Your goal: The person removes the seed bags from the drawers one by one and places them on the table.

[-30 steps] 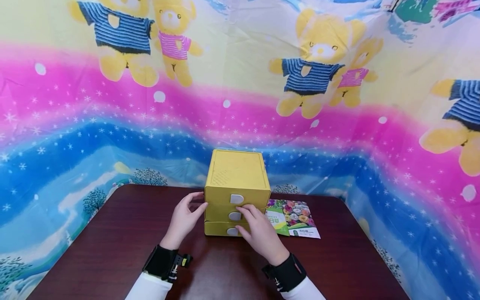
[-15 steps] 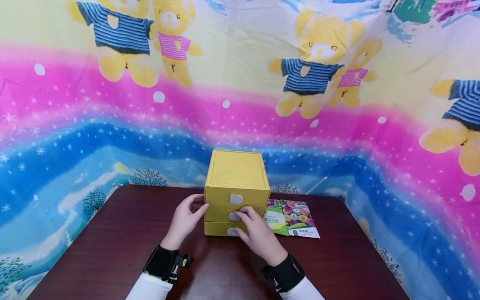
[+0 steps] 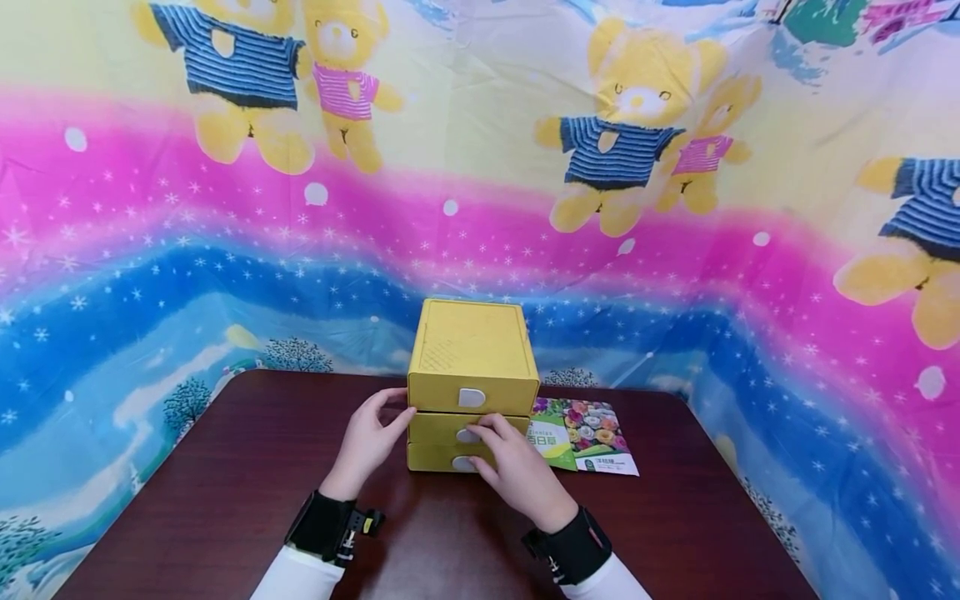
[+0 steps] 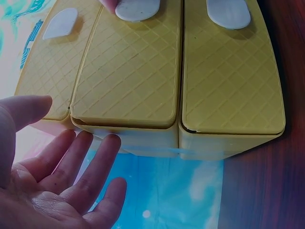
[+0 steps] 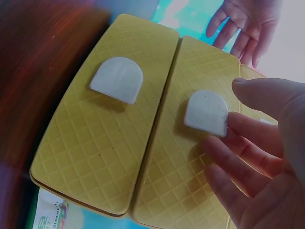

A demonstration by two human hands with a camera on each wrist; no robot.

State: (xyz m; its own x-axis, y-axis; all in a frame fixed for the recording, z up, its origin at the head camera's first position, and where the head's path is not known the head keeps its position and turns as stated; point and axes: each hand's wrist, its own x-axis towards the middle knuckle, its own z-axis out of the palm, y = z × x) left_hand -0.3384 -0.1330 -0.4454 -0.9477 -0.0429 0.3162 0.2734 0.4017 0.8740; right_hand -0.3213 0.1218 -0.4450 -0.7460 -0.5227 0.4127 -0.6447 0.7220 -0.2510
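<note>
A yellow three-drawer box (image 3: 476, 337) stands on the table, each drawer front bearing a white tab handle. My right hand (image 3: 521, 467) is at the middle drawer (image 3: 433, 427), its fingertips hooked at the edge of that drawer's handle (image 5: 206, 113). In the right wrist view the thumb stays apart from the tab. The middle drawer sticks out slightly beyond the top drawer (image 3: 435, 393). My left hand (image 3: 367, 442) is at the box's left side with relaxed fingers; whether its fingertips touch the side is hard to tell. The bottom drawer's handle (image 5: 117, 80) is beside the middle one.
Two flower-picture packets (image 3: 603, 437) lie on the dark wooden table (image 3: 247, 483), right of the box. A curtain printed with bears (image 3: 480, 192) hangs behind the table. Each wrist wears a black strap with a small device.
The middle drawer has slid out a little toward me, and a dark gap now shows under the top drawer. My right fingers shifted slightly at its handle; the left hand stayed nearly still.
</note>
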